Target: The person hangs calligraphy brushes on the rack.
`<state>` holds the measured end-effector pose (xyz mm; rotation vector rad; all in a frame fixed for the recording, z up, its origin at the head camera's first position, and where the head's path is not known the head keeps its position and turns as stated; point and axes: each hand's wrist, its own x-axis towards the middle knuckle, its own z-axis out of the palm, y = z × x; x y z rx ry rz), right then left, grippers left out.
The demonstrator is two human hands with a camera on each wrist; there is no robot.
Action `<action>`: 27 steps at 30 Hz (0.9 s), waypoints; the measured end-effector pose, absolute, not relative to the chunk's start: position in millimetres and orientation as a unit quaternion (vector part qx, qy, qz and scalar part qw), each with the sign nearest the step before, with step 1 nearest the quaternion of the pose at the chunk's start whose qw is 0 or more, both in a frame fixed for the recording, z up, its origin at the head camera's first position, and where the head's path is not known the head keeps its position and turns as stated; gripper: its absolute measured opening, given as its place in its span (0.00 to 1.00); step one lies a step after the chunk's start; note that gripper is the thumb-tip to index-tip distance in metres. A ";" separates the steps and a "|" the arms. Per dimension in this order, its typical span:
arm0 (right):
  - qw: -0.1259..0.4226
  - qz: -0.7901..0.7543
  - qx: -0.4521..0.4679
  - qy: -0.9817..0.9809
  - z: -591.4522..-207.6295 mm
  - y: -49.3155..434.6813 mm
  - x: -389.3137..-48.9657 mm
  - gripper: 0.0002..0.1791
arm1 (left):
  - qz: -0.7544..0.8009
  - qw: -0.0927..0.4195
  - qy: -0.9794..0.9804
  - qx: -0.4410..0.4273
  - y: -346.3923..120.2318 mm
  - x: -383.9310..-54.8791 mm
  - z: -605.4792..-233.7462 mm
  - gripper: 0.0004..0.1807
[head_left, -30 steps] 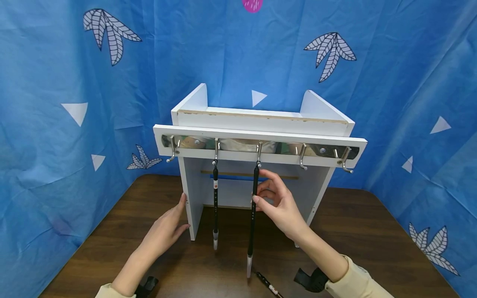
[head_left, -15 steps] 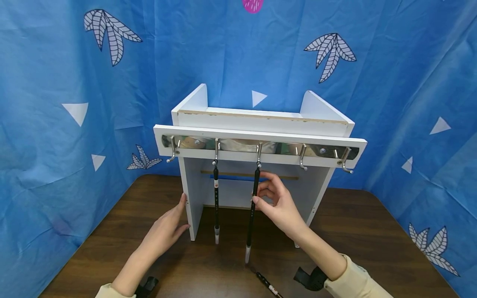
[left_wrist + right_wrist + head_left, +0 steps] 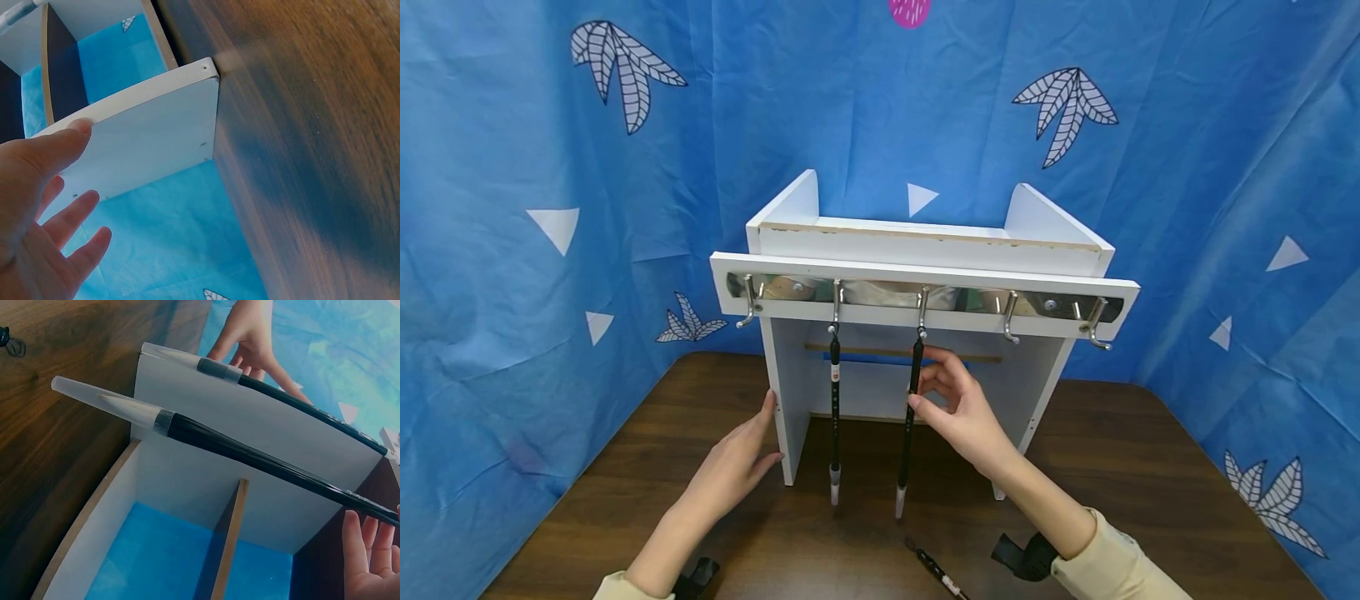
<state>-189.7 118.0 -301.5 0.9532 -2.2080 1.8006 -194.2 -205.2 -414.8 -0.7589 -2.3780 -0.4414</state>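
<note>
Blue printed cloth [image 3: 850, 100] fills the background behind a brown table [image 3: 647, 450]. At the head view's centre, the right hand [image 3: 961, 415] pinches a black brush [image 3: 906, 454] below the middle hook [image 3: 922, 304]; the brush's lower end sits higher in the frame than a second ago. Just left, a second brush [image 3: 835, 417] hangs. At centre left, the left hand [image 3: 730, 462], fingers extended, touches the white shelf unit [image 3: 925, 247] as before.

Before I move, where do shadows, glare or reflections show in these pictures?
Head view: the shiny hook plate mirrors pale and dark patches; left wrist view: a broad, soft shadow darkens the wooden table; right wrist view: the blue curtain looks washed out at upper right.
</note>
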 end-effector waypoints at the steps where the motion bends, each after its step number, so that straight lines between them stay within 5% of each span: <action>1: 0.068 0.598 0.318 -0.733 -301.5 118.1 -189.9 0.27 | -0.166 0.298 -0.895 -0.286 -205.0 -194.3 -414.7 0.66; 27: 0.040 0.615 0.319 -0.720 -305.3 120.1 -190.5 0.27 | -0.171 0.300 -0.893 -0.288 -204.1 -194.1 -413.9 0.66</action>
